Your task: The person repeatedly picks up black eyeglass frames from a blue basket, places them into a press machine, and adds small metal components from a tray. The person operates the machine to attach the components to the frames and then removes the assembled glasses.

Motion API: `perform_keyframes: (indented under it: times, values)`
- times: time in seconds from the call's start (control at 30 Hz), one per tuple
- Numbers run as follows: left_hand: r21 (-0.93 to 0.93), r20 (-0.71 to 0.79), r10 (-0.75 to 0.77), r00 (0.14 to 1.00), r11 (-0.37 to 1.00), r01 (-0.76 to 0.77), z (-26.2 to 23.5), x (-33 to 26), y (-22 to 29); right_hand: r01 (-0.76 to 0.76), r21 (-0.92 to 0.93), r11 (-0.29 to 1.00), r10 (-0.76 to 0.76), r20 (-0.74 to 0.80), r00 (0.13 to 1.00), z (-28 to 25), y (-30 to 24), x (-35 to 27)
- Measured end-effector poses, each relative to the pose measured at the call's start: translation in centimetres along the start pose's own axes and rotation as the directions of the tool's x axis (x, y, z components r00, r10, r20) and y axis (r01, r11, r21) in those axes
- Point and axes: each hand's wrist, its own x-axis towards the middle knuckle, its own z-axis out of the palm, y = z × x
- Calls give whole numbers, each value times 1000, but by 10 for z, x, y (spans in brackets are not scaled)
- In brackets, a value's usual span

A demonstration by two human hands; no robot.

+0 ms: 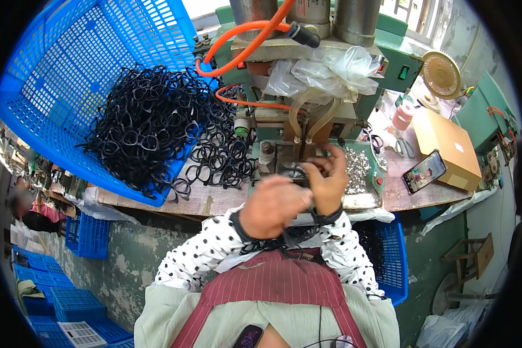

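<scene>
Both my hands are at the front of a bench press (325,49). My left hand (275,206) is smeared by motion, and its fingers cannot be made out well. My right hand (329,181) is just beside it, fingers curled and thumb drawn in; whatever they pinch is hidden. A dark eyeglass frame (294,172) shows partly beyond the hands, below the press's two tubes; which hand touches it is unclear. More black frames (296,236) lie at my lap below the wrists. Small shiny metal parts (356,171) are heaped right of my right hand.
A large blue basket (46,113) full of black eyeglass frames (148,124) tilts on the left, with loose frames (223,156) beside it. On the right are a propped phone (424,172), a cardboard box (446,145) and scissors (404,148). Another blue basket (395,261) stands below.
</scene>
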Motion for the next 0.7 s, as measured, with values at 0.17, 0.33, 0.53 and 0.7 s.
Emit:
perform_keyframes:
  times: [0.17, 0.33, 0.53, 0.7]
  values:
    - [-132, 93, 72, 993, 989, -60, 31, -12, -13, 128, -818, 561, -368, -108, 923, -77, 55, 40]
    - [-167, 102, 114, 988, 981, -96, 31, -10, -21, 39, -820, 571, -103, -24, 994, -117, 99, 35]
    - [-149, 80, 91, 993, 986, -79, 34, -12, -18, 162, -829, 536, -221, 47, 974, -115, 105, 25]
    - [73, 158, 38, 987, 996, -50, 26, -7, -3, 158, -653, 741, -267, -71, 961, -126, 104, 24]
